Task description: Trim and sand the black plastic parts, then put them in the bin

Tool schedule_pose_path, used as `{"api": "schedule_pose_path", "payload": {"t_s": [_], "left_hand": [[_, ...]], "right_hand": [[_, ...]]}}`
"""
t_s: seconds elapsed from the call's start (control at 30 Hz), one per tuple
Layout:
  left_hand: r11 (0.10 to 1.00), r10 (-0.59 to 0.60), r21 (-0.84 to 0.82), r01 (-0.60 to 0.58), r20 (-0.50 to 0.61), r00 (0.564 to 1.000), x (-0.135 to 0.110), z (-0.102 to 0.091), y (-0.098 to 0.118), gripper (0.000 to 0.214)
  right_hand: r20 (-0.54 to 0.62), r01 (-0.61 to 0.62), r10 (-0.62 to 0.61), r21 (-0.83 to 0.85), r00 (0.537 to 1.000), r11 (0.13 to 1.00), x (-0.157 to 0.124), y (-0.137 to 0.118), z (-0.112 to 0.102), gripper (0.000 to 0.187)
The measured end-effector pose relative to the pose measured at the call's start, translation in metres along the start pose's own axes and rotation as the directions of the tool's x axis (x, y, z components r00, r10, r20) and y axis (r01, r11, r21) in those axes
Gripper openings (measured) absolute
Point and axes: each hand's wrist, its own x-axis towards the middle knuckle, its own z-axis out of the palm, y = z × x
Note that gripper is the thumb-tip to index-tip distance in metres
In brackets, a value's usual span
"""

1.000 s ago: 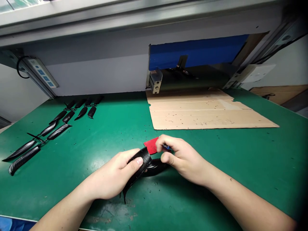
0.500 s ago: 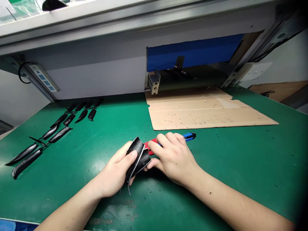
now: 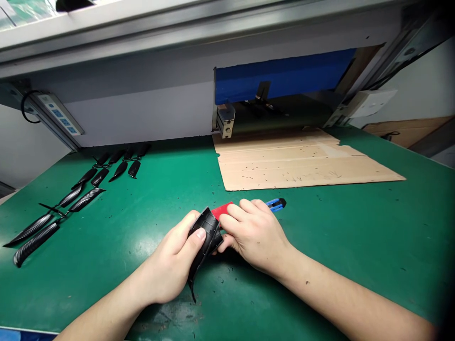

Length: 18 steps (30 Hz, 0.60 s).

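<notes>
Green bench (image 3: 355, 237) w/ cardboard sheet (image 3: 302, 161), grey back wall (image 3: 142, 109), power strip (image 3: 57, 113).

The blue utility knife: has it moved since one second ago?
Yes. The blue utility knife now lies on the green mat, below the cardboard sheet, its tip clear of the right hand; earlier that hand gripped it.

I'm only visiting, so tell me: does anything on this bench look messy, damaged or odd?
Slightly. Black specks litter the green mat and the cardboard, and the mat is worn bare near its front edge. The left hand grips a black part; the right hand holds a cutter.
</notes>
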Motion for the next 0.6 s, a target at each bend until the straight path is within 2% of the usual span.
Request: {"api": "schedule_pose_path", "payload": {"t_s": [0.13, 0.23, 0.3, 0.37, 0.43, 0.47, 0.5, 0.6], "left_hand": [[0.993, 0.073, 0.094, -0.076, 0.028, 0.997, 0.001, -0.001, 0.006, 0.029], [0.984, 0.09, 0.151, -0.09, 0.01, 0.996, 0.003, -0.002, 0.006, 0.027], [0.986, 0.096, 0.133, -0.096, 0.01, 0.995, 0.003, -0.003, 0.006, 0.027], [0.993, 0.076, 0.085, -0.077, 0.014, 0.997, 0.003, -0.004, 0.005, 0.029], [0.999, 0.031, 0.041, -0.032, 0.017, 0.999, 0.002, -0.004, 0.004, 0.03], [1.0, 0.008, 0.026, -0.009, 0.016, 1.0, 0.002, -0.005, 0.004, 0.031], [1.0, -0.012, 0.015, 0.012, 0.015, 1.0, 0.002, -0.005, 0.003, 0.031], [0.999, -0.039, -0.026, 0.04, 0.033, 0.999, 0.006, -0.005, 0.001, 0.03]], "right_hand": [[-0.01, -0.011, 0.011, 0.066, 1.0, 0.998, 0.0, -0.002, 0.002, 0.063], [0.098, -0.055, 0.027, 0.295, 0.995, 0.954, 0.001, -0.001, -0.001, 0.062], [0.249, -0.156, 0.028, 0.512, 0.968, 0.845, 0.002, 0.004, -0.007, 0.059], [0.354, -0.281, 0.025, 0.694, 0.935, 0.663, 0.002, 0.013, -0.015, 0.057], [0.36, -0.339, 0.054, 0.803, 0.931, 0.49, 0.001, 0.026, -0.021, 0.056], [0.34, -0.342, 0.092, 0.812, 0.936, 0.472, 0.0, 0.032, -0.023, 0.053], [0.311, -0.338, 0.142, 0.782, 0.94, 0.523, -0.001, 0.037, -0.023, 0.048], [0.148, -0.319, 0.283, 0.501, 0.948, 0.805, -0.003, 0.044, -0.023, 0.023]]}}
